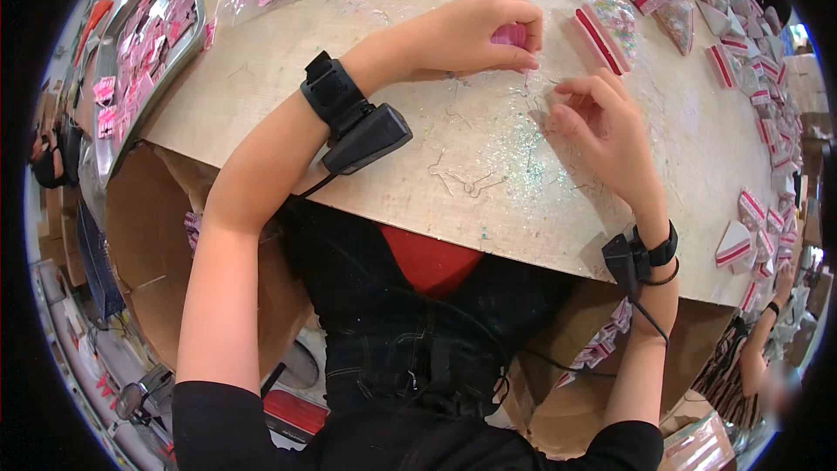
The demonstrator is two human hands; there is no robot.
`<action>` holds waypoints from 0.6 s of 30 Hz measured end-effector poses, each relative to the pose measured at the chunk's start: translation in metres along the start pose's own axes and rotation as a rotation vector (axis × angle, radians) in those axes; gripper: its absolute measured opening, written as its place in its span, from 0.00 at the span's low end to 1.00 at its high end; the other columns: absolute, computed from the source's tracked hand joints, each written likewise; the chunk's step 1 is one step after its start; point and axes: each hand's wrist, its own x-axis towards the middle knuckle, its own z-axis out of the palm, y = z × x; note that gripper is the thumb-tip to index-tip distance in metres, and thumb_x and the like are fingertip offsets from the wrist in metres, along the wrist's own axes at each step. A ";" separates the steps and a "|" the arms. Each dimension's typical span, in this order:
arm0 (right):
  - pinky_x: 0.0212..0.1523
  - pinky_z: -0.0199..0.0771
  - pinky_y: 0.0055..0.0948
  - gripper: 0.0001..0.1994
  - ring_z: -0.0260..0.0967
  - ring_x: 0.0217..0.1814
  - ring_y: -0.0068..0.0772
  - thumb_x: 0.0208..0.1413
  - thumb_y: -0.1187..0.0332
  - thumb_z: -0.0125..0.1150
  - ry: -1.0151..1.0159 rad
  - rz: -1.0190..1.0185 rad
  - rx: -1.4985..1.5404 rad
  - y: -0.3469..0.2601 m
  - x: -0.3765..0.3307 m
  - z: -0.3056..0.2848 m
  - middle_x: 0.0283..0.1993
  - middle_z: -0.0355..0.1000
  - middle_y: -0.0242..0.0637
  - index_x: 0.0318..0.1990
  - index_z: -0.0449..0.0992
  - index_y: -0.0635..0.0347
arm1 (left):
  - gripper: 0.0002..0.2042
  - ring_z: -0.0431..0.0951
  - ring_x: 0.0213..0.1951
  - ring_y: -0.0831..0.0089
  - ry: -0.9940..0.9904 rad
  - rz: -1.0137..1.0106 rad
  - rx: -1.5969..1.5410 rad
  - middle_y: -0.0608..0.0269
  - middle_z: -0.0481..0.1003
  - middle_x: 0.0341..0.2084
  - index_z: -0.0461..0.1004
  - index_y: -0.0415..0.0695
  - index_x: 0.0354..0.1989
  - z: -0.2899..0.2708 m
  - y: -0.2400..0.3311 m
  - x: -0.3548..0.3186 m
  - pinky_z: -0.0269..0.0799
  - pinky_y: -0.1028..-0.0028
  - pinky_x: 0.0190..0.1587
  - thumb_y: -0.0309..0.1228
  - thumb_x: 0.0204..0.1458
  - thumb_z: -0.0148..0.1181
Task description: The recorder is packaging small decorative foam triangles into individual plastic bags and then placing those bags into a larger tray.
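Note:
My left hand [488,30] is raised over the far middle of the table, its fingers closed on a small pink tag [510,35] that shows between thumb and fingers. To its right and a little nearer, my right hand [610,135] hovers with fingers bent; thumb and forefinger are apart, and I see nothing between them. Beyond it lies a wedge-shaped cake-slice ornament [606,33], white and glittery with a red stripe. Thin wire hooks [466,181] lie on the tabletop below my hands, among scattered glitter [527,153].
At the far left, a metal tray [199,22] holds many pink tags, with a clear plastic bag [248,0] beside it. More cake-slice ornaments [737,61] line the right edge. Cardboard boxes [144,218] stand under the table. Another person's arm [757,362] shows at lower right.

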 end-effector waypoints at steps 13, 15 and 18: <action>0.36 0.67 0.30 0.11 0.66 0.33 0.32 0.46 0.68 0.70 0.127 0.097 -0.090 -0.007 -0.002 0.012 0.28 0.67 0.35 0.35 0.78 0.63 | 0.08 0.74 0.34 0.72 0.076 0.058 -0.020 0.60 0.75 0.29 0.74 0.39 0.38 0.008 -0.002 0.001 0.70 0.73 0.40 0.29 0.54 0.60; 0.35 0.67 0.30 0.10 0.66 0.32 0.31 0.47 0.68 0.69 0.137 0.089 -0.058 -0.007 -0.002 0.012 0.27 0.67 0.36 0.34 0.79 0.64 | 0.08 0.74 0.35 0.71 0.054 0.046 -0.023 0.60 0.75 0.30 0.74 0.39 0.38 0.007 -0.002 0.001 0.70 0.73 0.41 0.29 0.54 0.60; 0.37 0.67 0.31 0.11 0.66 0.33 0.33 0.49 0.67 0.68 0.107 0.109 -0.113 -0.007 -0.001 0.012 0.29 0.67 0.36 0.37 0.78 0.63 | 0.08 0.74 0.35 0.68 0.030 0.081 -0.009 0.58 0.74 0.31 0.74 0.39 0.38 0.007 -0.006 0.000 0.70 0.71 0.41 0.30 0.55 0.59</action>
